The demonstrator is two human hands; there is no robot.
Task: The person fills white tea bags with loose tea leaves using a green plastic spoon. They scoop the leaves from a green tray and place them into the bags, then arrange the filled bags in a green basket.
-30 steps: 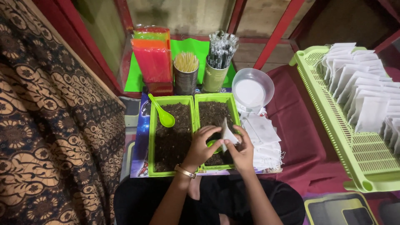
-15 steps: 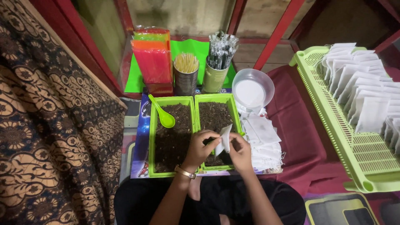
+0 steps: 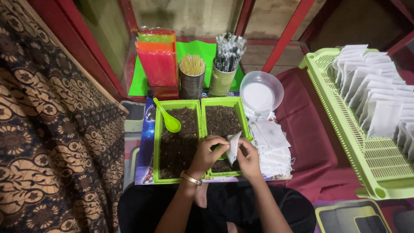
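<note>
My left hand (image 3: 208,154) and my right hand (image 3: 249,159) are together over the right green tray (image 3: 224,103) of dark loose material. Between them they pinch a small white paper pouch (image 3: 233,146), held upright. A bit of green shows under my left fingers; what it is stays hidden. The left green tray (image 3: 156,142) holds the same dark material and a green spoon (image 3: 168,119). A stack of flat white pouches (image 3: 271,144) lies just right of my right hand.
A clear bowl of white powder (image 3: 260,94) stands behind the pouch stack. Two tins with sticks (image 3: 192,77) and wrapped straws (image 3: 225,64) and orange packets (image 3: 158,64) line the back. A large green rack (image 3: 358,146) on the right holds several white pouches. Patterned cloth (image 3: 47,142) fills the left.
The white pouch has shifted from a splayed, open shape at my right hand to a narrow upright strip pinched between both hands. My hands have stayed over the right tray.
</note>
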